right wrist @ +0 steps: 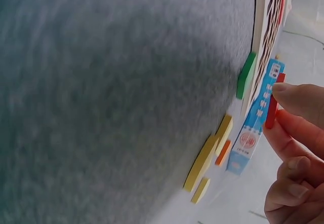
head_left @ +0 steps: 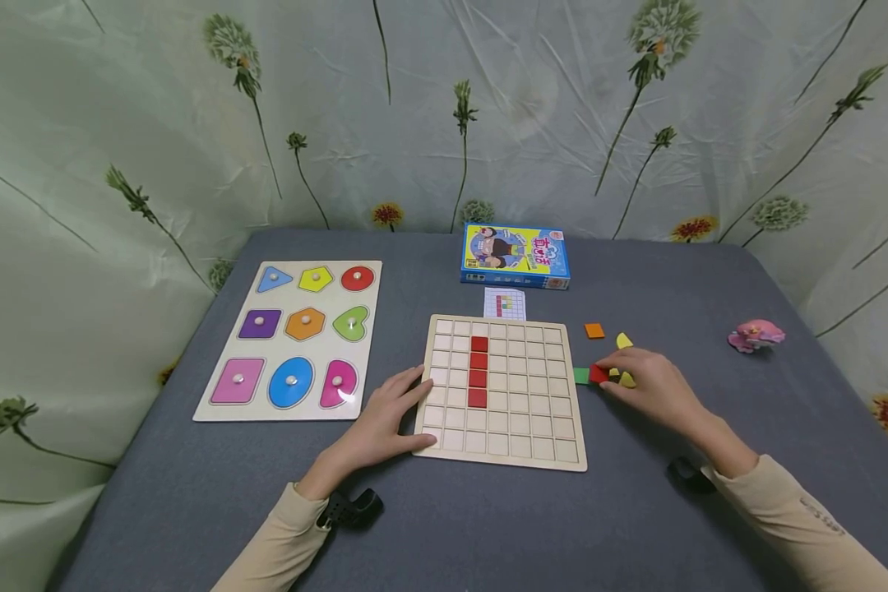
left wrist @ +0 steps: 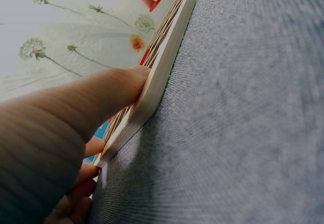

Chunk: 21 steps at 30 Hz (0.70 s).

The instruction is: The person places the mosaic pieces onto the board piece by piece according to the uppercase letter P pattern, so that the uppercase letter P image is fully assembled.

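A wooden grid board (head_left: 520,444) lies on the table, with a column of red square tiles (head_left: 478,361) set in its left half. My left hand (head_left: 385,415) rests at the board's left side, fingers spread along the edge and thumb near the front corner; in the left wrist view the thumb (left wrist: 114,89) presses the rim. Off the board's right edge, my right hand (head_left: 654,385) pinches a red tile (right wrist: 275,102) between thumb and fingers. Close by are a green tile (head_left: 581,376), an orange square tile (head_left: 594,330) and several yellow pieces (head_left: 623,339).
A shape puzzle board (head_left: 281,415) with knobbed pieces lies at the left. Behind the grid board are a small pattern card (head_left: 505,303) and a blue and yellow box (head_left: 515,255). A pink figurine (head_left: 756,335) sits far right. Flowered cloth (head_left: 414,107) hangs behind the table.
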Motion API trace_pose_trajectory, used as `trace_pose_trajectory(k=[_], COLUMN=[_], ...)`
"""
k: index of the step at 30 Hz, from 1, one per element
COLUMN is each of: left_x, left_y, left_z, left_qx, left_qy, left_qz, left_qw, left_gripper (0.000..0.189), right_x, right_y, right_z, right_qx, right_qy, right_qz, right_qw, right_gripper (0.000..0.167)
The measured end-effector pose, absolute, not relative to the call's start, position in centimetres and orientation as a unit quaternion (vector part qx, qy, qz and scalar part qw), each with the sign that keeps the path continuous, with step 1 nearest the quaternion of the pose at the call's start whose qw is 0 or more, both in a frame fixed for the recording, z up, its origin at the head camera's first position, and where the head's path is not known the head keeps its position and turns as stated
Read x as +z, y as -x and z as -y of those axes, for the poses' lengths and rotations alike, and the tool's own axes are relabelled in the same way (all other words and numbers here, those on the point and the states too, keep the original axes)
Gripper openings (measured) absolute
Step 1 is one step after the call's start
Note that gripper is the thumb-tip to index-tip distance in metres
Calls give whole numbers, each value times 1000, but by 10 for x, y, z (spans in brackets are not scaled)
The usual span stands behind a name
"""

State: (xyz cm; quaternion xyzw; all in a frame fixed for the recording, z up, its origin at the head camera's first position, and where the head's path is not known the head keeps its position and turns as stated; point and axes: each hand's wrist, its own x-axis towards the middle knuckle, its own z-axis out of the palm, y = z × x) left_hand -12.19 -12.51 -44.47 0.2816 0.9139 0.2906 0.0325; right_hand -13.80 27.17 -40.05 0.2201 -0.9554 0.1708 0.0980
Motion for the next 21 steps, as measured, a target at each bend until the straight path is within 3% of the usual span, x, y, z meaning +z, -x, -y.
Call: trace_pose_trajectory(k=[6,21], left_x=[-445,-446], left_y=[122,124], left_z=[125,125], left_qx=[293,297], left_qy=[-282,-283], left_qz=[-913,-912], left_qw=[33,30], left_gripper=[79,78], right_x=[-403,-403], right_y=[137,133], right_z=[-264,-243], right_qx=[177,181], right_qy=[-241,-260], right_qz=[946,942], right_qw=[128,113], right_gripper=[27,25])
